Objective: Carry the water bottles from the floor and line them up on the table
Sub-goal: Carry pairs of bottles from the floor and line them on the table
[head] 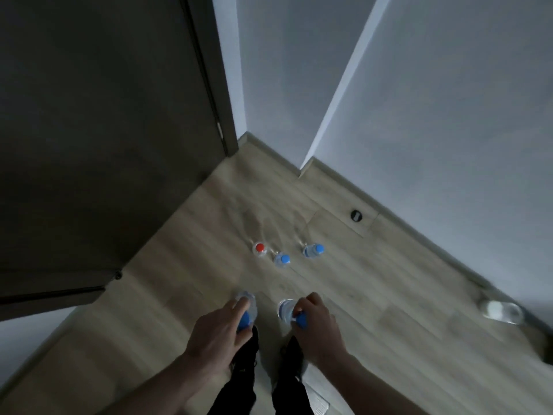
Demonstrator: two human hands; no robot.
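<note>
Each hand grips a blue-capped bottle by the neck: left hand [218, 327] on the left bottle [247, 307], right hand [314, 322] on the right bottle [286, 309], fingers hiding both caps partly. Three more bottles [282, 260] stand on the floor [374, 295] ahead; a blurred white object [502, 311] lies at right.

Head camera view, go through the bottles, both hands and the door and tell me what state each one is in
Left hand: fingers curled round a blue-capped bottle near its cap.
Right hand: fingers pinch a second blue-capped bottle at its cap.
Red-capped bottle: upright on the floor, capped.
Middle blue-capped bottle: standing on the floor, capped.
Far blue-capped bottle: standing on the floor, capped.
Dark door: open or shut, cannot tell.
</note>
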